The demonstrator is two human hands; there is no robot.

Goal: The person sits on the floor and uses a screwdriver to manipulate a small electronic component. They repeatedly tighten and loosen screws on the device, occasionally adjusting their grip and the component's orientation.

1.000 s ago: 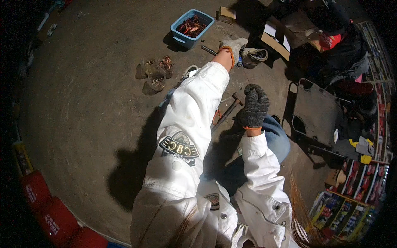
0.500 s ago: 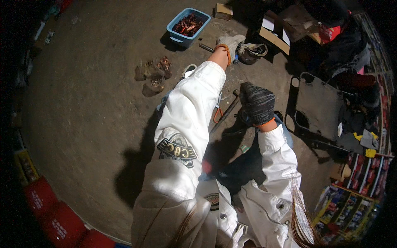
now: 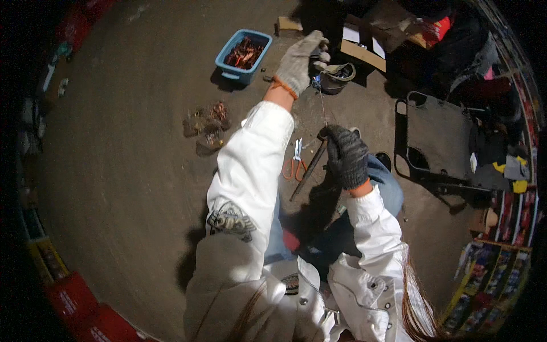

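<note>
My left hand [image 3: 306,57], in a pale grey glove, reaches beside a dark bucket [image 3: 336,81] holding unclear items; its fingers are curled, their contents hard to make out. My right hand [image 3: 345,154], in a dark grey glove, is closed by the head of a long-handled hammer [image 3: 307,171], contents hidden. A thin wire-like line runs between the hands' areas. Orange-handled scissors [image 3: 296,162] lie left of the hammer. A blue bin [image 3: 239,71] of coppery scrap sits beyond my left arm, and clear bags [image 3: 208,128] with metallic bits lie nearer.
Open cardboard box [image 3: 367,54] and small carton [image 3: 288,25] stand at the back. A folded grey chair frame [image 3: 433,137] is right, beside dark piled clothing [image 3: 467,62]. Red containers [image 3: 71,296] line the lower left, packaged goods [image 3: 496,273] the lower right.
My left hand has risen toward the top of the view, its fingers beyond the bucket's rim. My right hand has shifted slightly down and left. The scissors have become more visible.
</note>
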